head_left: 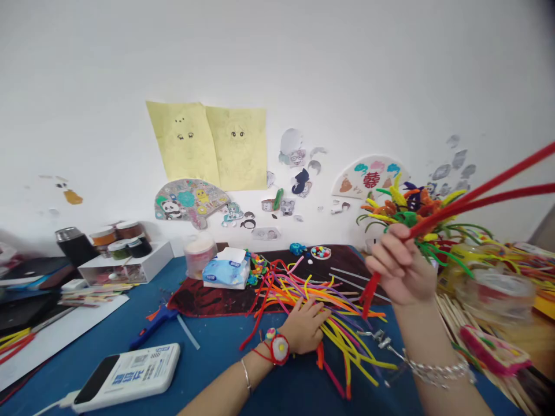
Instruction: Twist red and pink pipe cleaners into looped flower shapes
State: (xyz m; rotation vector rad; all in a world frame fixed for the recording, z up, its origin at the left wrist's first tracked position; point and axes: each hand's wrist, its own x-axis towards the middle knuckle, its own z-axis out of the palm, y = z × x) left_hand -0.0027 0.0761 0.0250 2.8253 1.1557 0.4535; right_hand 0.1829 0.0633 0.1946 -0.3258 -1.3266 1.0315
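Note:
My left hand (pixel 304 326) lies palm down on a loose pile of multicoloured pipe cleaners (pixel 329 306), its fingers resting on the strands and not closed around any. A red-and-white pompom bracelet (pixel 278 348) sits on that wrist. My right hand (pixel 401 266) is raised above the table, shut around several long red pipe cleaners (pixel 472 205). Their ends stick out on both sides of the fist. Behind this hand stands a bunch of colourful pipe-cleaner flowers (pixel 410 211).
A blue glue gun (pixel 154 326) and a white power bank (pixel 125 375) lie on the blue tabletop. Small pliers (pixel 377 341) sit near my right wrist. A tissue pack (pixel 225 270) rests on a dark cloth (pixel 203 297). Wooden sticks (pixel 472 341) lie at right; jars (pixel 117 242) stand at left.

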